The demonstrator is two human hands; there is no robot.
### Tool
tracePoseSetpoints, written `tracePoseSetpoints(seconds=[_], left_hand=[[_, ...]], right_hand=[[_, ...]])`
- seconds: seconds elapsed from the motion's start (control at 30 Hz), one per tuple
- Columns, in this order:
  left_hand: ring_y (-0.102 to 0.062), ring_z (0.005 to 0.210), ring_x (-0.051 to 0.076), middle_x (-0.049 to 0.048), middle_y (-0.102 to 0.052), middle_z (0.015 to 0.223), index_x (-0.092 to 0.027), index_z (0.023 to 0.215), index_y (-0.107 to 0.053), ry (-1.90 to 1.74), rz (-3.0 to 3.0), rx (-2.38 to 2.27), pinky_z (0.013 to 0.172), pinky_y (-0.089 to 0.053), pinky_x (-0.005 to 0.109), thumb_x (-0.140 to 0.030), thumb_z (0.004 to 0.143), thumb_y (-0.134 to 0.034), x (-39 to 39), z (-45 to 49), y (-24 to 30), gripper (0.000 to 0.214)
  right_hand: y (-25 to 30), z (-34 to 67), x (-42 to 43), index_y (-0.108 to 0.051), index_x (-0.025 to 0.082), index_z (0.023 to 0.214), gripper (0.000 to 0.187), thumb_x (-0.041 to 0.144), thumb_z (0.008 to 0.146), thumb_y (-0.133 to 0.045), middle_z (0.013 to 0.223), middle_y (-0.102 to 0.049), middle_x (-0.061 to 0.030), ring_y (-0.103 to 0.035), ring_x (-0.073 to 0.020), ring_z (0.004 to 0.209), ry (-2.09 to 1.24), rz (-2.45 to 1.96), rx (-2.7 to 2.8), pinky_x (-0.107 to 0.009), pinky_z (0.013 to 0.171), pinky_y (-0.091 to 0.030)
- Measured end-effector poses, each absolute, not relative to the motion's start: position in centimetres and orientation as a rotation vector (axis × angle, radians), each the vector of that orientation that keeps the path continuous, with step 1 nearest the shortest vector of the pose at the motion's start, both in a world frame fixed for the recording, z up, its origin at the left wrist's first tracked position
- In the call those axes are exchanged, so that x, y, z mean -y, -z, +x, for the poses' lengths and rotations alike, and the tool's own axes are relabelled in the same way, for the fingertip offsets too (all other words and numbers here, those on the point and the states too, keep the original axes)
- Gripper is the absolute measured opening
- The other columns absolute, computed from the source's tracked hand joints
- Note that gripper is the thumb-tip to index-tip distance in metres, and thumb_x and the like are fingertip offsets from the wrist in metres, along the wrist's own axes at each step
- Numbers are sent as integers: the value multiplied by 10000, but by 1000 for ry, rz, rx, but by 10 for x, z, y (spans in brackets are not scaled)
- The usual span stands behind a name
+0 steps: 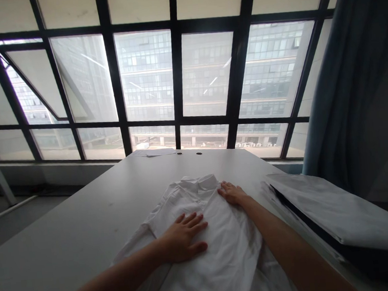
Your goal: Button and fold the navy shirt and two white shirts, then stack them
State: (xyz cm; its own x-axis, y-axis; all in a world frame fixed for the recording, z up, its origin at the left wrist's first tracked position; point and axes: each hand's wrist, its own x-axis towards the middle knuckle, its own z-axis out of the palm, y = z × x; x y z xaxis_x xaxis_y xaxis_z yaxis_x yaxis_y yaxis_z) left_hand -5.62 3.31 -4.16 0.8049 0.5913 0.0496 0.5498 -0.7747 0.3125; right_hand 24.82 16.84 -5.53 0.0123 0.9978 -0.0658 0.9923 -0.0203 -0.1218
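Note:
A white collared shirt (218, 234) lies spread on the white table, its collar (197, 183) pointing toward the windows. Flat on the chest of the shirt rests my left hand (183, 238), fingers outstretched and slightly apart. My right hand (232, 193) lies on the shirt's right shoulder beside the collar, its fingers extended over the fabric edge. Neither hand grips the cloth. Wrinkles run down the shirt's front, and its lower part passes out of view at the bottom, partly covered by my forearms.
The white table (95, 217) reaches toward large black-framed windows (177, 74). To the right is a stack of folded white cloth (349, 209) with a dark layer in it. Paper (154, 152) lies at the far edge. A blue-grey curtain (338, 83) hangs at right.

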Motion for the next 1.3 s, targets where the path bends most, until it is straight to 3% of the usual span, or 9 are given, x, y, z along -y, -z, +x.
tracePoseSetpoints(seconds=[0.17, 0.37, 0.53, 0.83, 1.03, 1.3], left_hand=[[-194, 1467, 299, 82, -241, 1581, -271, 1511, -331, -249, 2716, -857, 1189, -140, 519, -666, 924, -358, -33, -56, 47, 708], [-295, 1438, 234, 79, -317, 1562, -228, 1488, -375, -381, 2725, -1113, 1181, -232, 402, -599, 965, -302, -80, -57, 45, 645], [-171, 1477, 255, 123, -209, 1593, -163, 1511, -305, -231, 2558, -1623, 1179, -163, 482, -508, 991, -247, -153, -76, 47, 626], [-147, 1482, 242, 69, -159, 1609, -260, 1528, -255, -79, 2485, -1707, 1148, -155, 559, -414, 999, -160, -191, -107, 62, 559], [-115, 1485, 286, 87, -133, 1611, -228, 1542, -226, 3, 2455, -1797, 1125, -149, 627, -391, 997, -163, -195, -112, 55, 572], [-108, 1489, 247, 85, -119, 1616, -193, 1531, -250, -99, 2524, -1758, 1168, -120, 537, -475, 990, -181, -204, -95, 45, 615]], right_hand=[[57, 252, -183, -162, 228, 1556, 658, 533, 975, -116, 1631, -79, -51, -91, -224, 1492, -242, -2246, 2123, -531, 1164, -113], [50, 231, -165, -207, 173, 1548, 659, 503, 978, -173, 1614, -161, -126, -161, -262, 1475, -52, -2215, 2099, -526, 1151, -149], [56, 211, -130, -211, 184, 1548, 715, 588, 958, -210, 1619, -151, -86, -141, -259, 1481, -118, -2110, 2207, -515, 1163, -141], [58, 232, -127, -186, 213, 1556, 739, 633, 949, -178, 1624, -125, -41, -103, -224, 1491, -233, -2089, 2225, -475, 1183, -104], [58, 247, -132, -141, 203, 1563, 768, 646, 939, -203, 1626, -104, -52, -88, -225, 1492, -243, -2123, 2212, -490, 1181, -93], [50, 244, -130, -185, 181, 1555, 735, 592, 947, -224, 1618, -153, -75, -123, -246, 1485, -183, -2148, 2243, -513, 1175, -75]])
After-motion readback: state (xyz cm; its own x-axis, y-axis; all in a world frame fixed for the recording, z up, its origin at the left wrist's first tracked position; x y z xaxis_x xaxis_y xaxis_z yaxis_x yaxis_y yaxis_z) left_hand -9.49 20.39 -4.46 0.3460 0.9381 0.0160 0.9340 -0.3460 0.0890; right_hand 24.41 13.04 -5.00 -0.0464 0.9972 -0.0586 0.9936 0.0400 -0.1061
